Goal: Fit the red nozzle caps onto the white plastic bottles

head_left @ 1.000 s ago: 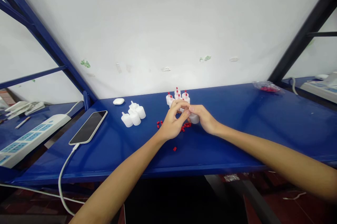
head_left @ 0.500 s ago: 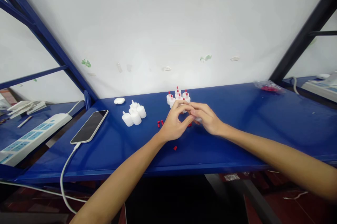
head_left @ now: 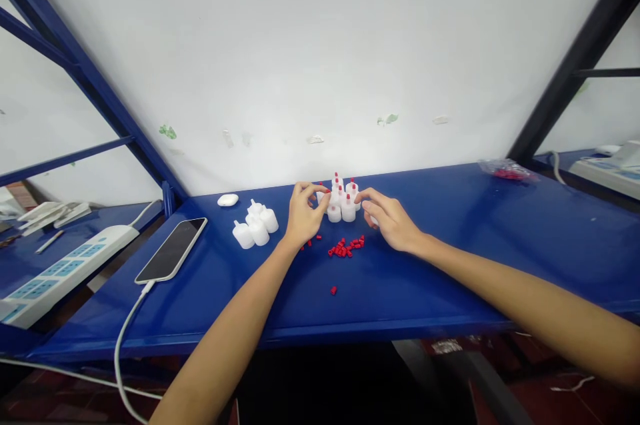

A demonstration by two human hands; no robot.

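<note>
At the near left of the group of small white squeeze bottles point(head_left: 349, 212), my left hand point(head_left: 303, 215) has its thumb and index finger together by a red cap point(head_left: 328, 191). Whether that cap sits on a bottle is hard to see. My right hand point(head_left: 393, 220) is curled at the right side of the group, index finger bent towards it. A bit of a white bottle point(head_left: 375, 220) shows under its thumb, mostly hidden. Most bottles in the group wear red caps on their nozzles. Loose red caps point(head_left: 342, 249) lie in front, and a single cap point(head_left: 333, 290) lies nearer me.
Several uncapped white bottles point(head_left: 257, 228) stand at the left. Beyond them lies a white case point(head_left: 228, 200). A phone point(head_left: 171, 250) on a charging cable and a power strip point(head_left: 65, 272) are further left. A plastic bag of red pieces point(head_left: 510, 170) lies at the back right.
My hands, touching before, have parted: the left moved left, the right stayed near the group's right side. The front bottles and the loose caps between my hands now show.
</note>
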